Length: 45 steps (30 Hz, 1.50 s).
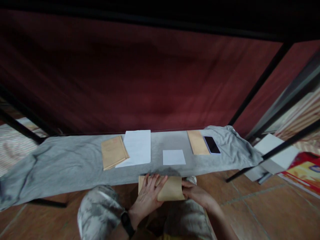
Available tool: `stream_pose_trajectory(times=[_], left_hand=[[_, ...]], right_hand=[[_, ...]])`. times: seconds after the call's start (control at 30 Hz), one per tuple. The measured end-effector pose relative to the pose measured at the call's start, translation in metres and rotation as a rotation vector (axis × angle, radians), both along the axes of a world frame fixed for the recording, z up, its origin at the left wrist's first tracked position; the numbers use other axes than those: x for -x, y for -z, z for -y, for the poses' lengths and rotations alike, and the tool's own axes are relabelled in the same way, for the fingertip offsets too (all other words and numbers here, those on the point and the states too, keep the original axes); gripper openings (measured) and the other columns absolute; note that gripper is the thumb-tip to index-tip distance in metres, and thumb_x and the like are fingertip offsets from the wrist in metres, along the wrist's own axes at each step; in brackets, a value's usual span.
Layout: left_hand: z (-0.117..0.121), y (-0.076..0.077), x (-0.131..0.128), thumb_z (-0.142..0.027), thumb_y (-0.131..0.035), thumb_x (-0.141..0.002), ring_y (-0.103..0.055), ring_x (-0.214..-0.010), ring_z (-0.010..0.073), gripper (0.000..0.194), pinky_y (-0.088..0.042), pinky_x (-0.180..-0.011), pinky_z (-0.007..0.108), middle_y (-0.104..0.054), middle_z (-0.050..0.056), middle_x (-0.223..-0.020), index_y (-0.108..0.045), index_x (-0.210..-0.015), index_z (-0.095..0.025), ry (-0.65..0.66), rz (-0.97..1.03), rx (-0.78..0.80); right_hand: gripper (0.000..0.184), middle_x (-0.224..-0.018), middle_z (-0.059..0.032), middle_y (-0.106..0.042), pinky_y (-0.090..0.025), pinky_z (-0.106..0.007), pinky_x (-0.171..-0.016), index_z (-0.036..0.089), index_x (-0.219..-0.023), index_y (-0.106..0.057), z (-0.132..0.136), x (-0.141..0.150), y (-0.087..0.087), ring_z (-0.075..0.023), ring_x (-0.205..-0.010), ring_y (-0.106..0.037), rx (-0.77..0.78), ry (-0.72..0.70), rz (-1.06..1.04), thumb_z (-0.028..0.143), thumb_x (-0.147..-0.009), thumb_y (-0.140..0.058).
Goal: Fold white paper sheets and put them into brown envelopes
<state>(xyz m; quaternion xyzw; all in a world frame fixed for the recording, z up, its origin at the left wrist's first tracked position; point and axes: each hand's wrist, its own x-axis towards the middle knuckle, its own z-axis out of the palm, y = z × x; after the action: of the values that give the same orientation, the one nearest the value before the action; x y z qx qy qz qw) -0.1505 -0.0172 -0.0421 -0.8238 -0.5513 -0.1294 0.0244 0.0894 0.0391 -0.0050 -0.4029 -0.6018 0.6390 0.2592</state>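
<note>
A brown paper envelope is at the front edge of the cloth-covered bench, above my lap. My left hand lies across its left part with fingers spread flat, the fingertips reaching its far edge. At the right end, my right hand grips the envelope's edge; some of its fingers are hidden behind the paper. Just beyond lies a small white card. Further left, a stack of brown envelopes overlaps white paper sheets. Another brown envelope lies to the right, beside a phone.
Grey cloth covers the long, narrow bench, rumpled at both ends. A dark red curtain hangs behind it, framed by black metal bars. White boxes and a red and yellow package rest on the tiled floor at right.
</note>
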Motion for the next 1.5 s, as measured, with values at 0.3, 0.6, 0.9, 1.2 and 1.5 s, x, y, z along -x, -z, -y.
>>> stream_pose_trajectory(times=[0.3,0.6,0.9,1.2,1.5], left_hand=[[-0.017,-0.005,0.014,-0.028,-0.073,-0.074,-0.044,-0.132,0.0322,0.095,-0.024,-0.116,0.057,-0.050,0.011,-0.140,-0.023,-0.155,-0.035,0.040,-0.034,0.002],[-0.055,-0.008,0.046,-0.049,-0.074,-0.075,-0.045,-0.132,0.0334,0.103,-0.027,-0.115,0.053,-0.050,0.013,-0.142,-0.015,-0.157,-0.029,-0.097,0.015,0.009],[-0.064,0.010,0.072,-0.045,-0.071,-0.074,-0.039,-0.138,0.0339,0.105,-0.022,-0.116,0.052,-0.045,0.014,-0.147,-0.010,-0.158,-0.026,-0.286,0.016,0.140],[-0.066,0.015,0.074,-0.044,-0.070,-0.073,-0.036,-0.141,0.0320,0.106,-0.019,-0.117,0.049,-0.042,0.014,-0.149,-0.007,-0.157,-0.025,-0.300,0.042,0.208],[-0.064,0.011,0.071,-0.043,-0.071,-0.072,-0.038,-0.140,0.0322,0.107,-0.021,-0.117,0.050,-0.043,0.015,-0.149,-0.009,-0.157,-0.023,-0.315,0.063,0.205]], right_hand=[[0.041,-0.117,-0.0039,-0.072,-0.041,-0.042,-0.106,0.026,-0.117,-0.070,-0.005,0.009,0.005,-0.0251,-0.119,-0.059,0.119,-0.038,-0.169,0.041,-0.081,-0.061],[0.048,-0.119,-0.0116,-0.067,-0.057,-0.038,-0.077,0.022,-0.124,-0.060,-0.080,0.014,0.063,-0.0205,-0.084,-0.069,-0.202,0.473,0.152,0.049,-0.085,-0.056],[0.029,-0.109,-0.0225,-0.065,-0.052,-0.038,-0.082,0.015,-0.099,-0.059,-0.133,0.025,0.086,-0.0343,-0.104,-0.066,-0.424,0.590,0.769,0.028,-0.077,-0.073],[0.021,-0.092,-0.0131,-0.071,-0.051,-0.033,-0.081,0.018,-0.093,-0.060,-0.138,0.019,0.091,-0.0275,-0.095,-0.068,-0.404,0.623,0.620,0.037,-0.084,-0.062],[0.053,-0.082,-0.0045,-0.067,-0.055,-0.030,-0.055,0.020,-0.097,-0.059,-0.112,-0.003,0.079,-0.0203,-0.070,-0.063,-0.293,0.680,0.127,0.070,-0.082,-0.050]])
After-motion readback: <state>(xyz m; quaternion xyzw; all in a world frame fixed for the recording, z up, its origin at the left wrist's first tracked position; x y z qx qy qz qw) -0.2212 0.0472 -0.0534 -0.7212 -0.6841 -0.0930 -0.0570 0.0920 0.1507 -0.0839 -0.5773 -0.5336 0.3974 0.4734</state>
